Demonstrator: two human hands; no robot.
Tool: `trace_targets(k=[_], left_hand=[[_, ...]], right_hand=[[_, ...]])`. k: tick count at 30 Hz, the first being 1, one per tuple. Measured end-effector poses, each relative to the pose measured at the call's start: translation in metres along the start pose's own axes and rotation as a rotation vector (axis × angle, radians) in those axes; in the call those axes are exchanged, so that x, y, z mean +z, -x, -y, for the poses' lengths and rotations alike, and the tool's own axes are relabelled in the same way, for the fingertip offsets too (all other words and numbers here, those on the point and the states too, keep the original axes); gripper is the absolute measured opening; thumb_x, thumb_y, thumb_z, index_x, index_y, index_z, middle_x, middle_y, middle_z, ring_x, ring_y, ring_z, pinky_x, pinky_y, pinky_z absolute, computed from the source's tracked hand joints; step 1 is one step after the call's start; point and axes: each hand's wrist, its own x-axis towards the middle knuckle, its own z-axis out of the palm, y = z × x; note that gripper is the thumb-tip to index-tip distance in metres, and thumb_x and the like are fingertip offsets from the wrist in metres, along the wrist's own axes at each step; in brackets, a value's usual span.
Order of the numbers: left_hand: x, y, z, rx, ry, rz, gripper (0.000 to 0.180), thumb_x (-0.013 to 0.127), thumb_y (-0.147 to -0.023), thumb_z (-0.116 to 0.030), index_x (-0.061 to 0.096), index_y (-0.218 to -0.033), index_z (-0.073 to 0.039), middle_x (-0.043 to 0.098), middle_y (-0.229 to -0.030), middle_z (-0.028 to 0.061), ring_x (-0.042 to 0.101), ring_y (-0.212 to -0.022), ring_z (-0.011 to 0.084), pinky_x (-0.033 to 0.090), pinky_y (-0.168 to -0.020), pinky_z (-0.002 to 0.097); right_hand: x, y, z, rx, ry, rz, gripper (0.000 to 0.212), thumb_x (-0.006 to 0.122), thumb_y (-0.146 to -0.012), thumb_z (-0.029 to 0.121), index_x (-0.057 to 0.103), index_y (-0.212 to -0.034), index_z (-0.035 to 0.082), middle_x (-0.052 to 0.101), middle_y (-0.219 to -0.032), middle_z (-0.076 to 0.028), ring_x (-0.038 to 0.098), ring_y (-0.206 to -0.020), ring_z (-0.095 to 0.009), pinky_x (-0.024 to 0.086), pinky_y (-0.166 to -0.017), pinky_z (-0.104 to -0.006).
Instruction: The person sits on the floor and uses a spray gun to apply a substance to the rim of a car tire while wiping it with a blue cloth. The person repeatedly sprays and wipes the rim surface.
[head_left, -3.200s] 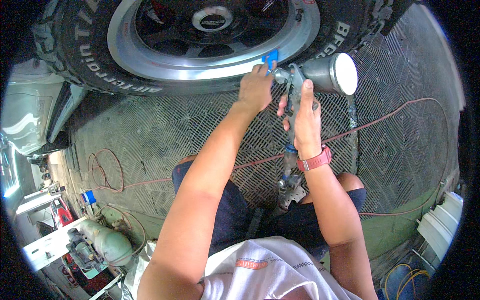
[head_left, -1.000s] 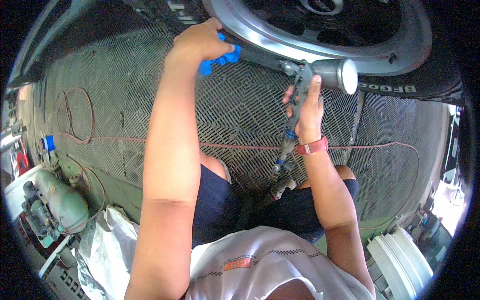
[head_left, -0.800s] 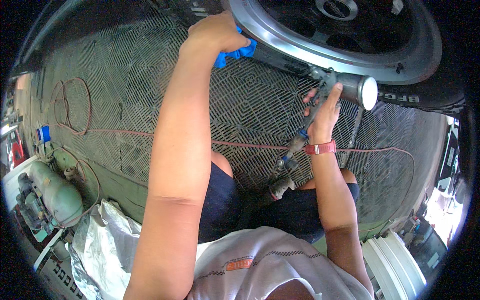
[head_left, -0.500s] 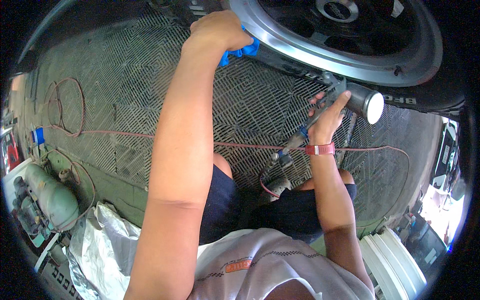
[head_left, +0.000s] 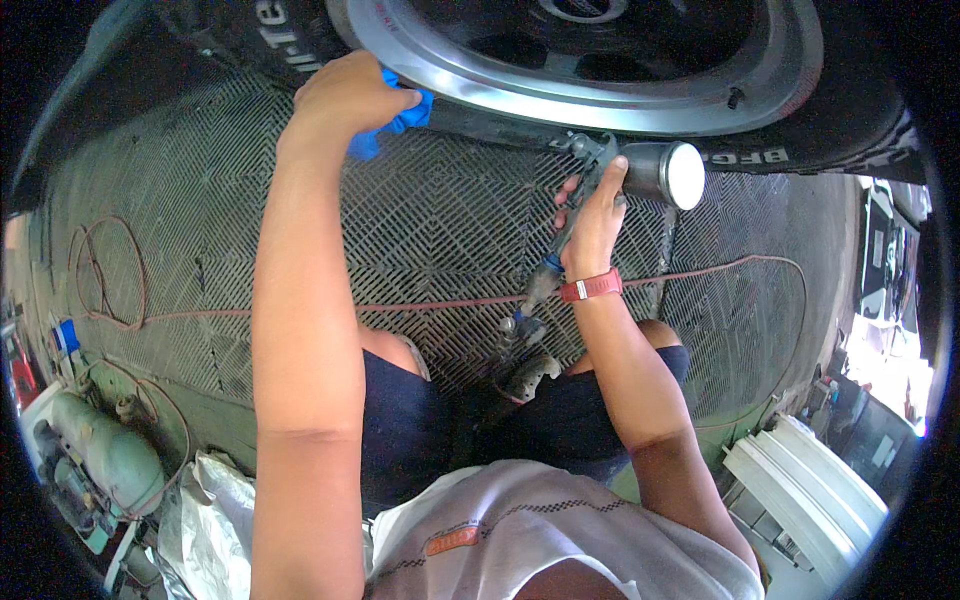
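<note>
A blue cloth (head_left: 405, 108) is bunched in my left hand (head_left: 352, 92), which is closed on it against the dark tyre (head_left: 290, 50), beside the silver wheel rim (head_left: 480, 88). My right hand (head_left: 597, 222) is wrapped round the handle of a spray gun (head_left: 590, 165). The gun's dark cup, with a white round end (head_left: 685, 176), points to the right. Its top is close under the tyre's lower edge, and I cannot tell whether they touch. Below the grip, the gun's hose fitting (head_left: 540, 285) hangs toward my knees.
A reddish air hose (head_left: 420, 304) runs across the ribbed floor mat (head_left: 460, 215) and loops at the left. At the lower left stand a green compressor tank (head_left: 105, 440) and crumpled silver sheeting (head_left: 215, 520). White stacked panels (head_left: 810, 490) lie at the lower right.
My left hand and the cloth have shifted left and slightly down in view. The spray gun in my right hand also sits further left. The whole view has turned, showing more tyre at upper left.
</note>
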Motion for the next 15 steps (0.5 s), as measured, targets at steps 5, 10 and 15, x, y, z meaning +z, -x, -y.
trace_targets(k=[5, 10, 15], left_hand=[[-0.005, -0.003, -0.005, -0.067, 0.036, 0.072, 0.066, 0.081, -0.086, -0.049, 0.074, -0.134, -0.005, 0.076, -0.132, 0.0207, 0.072, -0.125, 0.038, 0.054, -0.108, 0.0496], [-0.007, 0.0, -0.01, -0.123, 0.048, 0.088, 0.07, 0.082, -0.087, -0.048, 0.07, -0.141, -0.006, 0.074, -0.137, 0.0213, 0.07, -0.129, 0.0378, 0.053, -0.11, 0.0488], [-0.003, -0.001, -0.009, -0.121, 0.025, 0.034, 0.069, 0.082, -0.087, -0.049, 0.071, -0.14, -0.005, 0.074, -0.136, 0.0217, 0.071, -0.128, 0.0379, 0.054, -0.11, 0.0484]], right_hand=[[-0.013, -0.006, 0.014, -0.167, -0.04, -0.127, 0.057, 0.04, -0.115, 0.061, 0.06, -0.108, 0.007, 0.059, -0.079, -0.003, 0.057, -0.062, -0.012, 0.043, -0.044, -0.0248], [-0.022, -0.008, 0.024, -0.293, -0.053, -0.214, 0.059, 0.041, -0.114, 0.063, 0.059, -0.105, 0.008, 0.059, -0.082, -0.003, 0.057, -0.063, -0.011, 0.044, -0.047, -0.0249], [-0.03, -0.008, 0.032, -0.387, -0.091, -0.223, 0.058, 0.04, -0.115, 0.062, 0.058, -0.104, 0.009, 0.059, -0.083, -0.002, 0.057, -0.065, -0.011, 0.044, -0.048, -0.0253]])
